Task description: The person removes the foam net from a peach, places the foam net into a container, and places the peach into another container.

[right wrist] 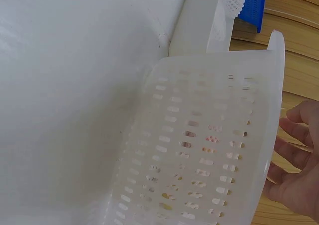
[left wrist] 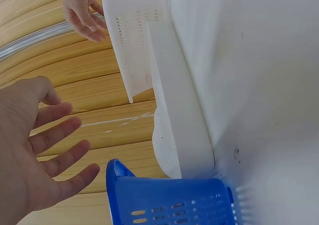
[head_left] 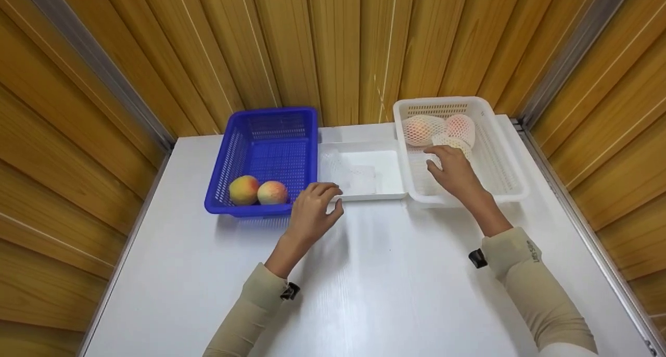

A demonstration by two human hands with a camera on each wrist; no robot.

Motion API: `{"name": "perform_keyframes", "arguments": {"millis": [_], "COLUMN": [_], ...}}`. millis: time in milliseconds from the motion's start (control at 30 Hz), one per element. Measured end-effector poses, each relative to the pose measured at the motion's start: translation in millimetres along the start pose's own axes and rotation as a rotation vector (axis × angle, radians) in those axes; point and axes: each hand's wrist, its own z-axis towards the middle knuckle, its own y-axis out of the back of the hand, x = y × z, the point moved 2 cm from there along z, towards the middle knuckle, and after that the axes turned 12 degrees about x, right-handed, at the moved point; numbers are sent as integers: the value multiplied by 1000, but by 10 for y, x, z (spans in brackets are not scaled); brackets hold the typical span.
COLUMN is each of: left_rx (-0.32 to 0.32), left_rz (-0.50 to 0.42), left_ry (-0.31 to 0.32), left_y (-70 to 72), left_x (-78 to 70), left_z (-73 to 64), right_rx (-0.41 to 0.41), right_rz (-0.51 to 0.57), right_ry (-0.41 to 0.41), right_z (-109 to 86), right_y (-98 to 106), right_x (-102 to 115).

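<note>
My left hand [head_left: 314, 209] hovers at the front right corner of the blue basket [head_left: 221, 164], its fingers spread and holding nothing in the left wrist view. Two bare peaches, a yellow-red peach [head_left: 243, 190] and a pinker peach [head_left: 272, 192], lie at the front of that basket. Over the white basket [head_left: 512, 164] reaches my right hand [head_left: 453, 170], fingers loosely bent with nothing between them. Just beyond its fingertips are three peaches in white foam nets: a left one [head_left: 418, 130], a right one [head_left: 461, 128] and a nearer one [head_left: 452, 142], partly hidden by the hand.
Between the baskets stands a shallow white tray [head_left: 390, 172] with loose foam nets [head_left: 354, 177] in it. All stand on a white table [head_left: 380, 279], against a wood-patterned wall [head_left: 338, 50]. More panels rise at both sides.
</note>
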Motion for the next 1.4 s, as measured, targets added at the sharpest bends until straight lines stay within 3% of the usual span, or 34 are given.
{"name": "perform_keyframes", "arguments": {"millis": [333, 467, 667, 900, 1233, 1400], "left_rx": [105, 152, 232, 337, 310, 397], "left_rz": [-5, -90, -311, -463, -621, -730], "left_ry": [-19, 2, 95, 193, 249, 370], "left_y": [-248, -306, -391, -522, -792, -931], "left_x": [-178, -248, -353, -444, -574, -656], "left_z": [68, 115, 228, 335, 532, 629], "right_rx": [8, 28, 90, 139, 235, 289], "right_rz": [-11, -14, -47, -34, 34, 78], "right_ry": [-70, -99, -171, -308, -461, -509], "right_z": [-20, -26, -30, 24, 192, 274], "right_y": [132, 193, 264, 271, 240, 182], "right_x": [-184, -248, -351, -482, -605, -661]}}
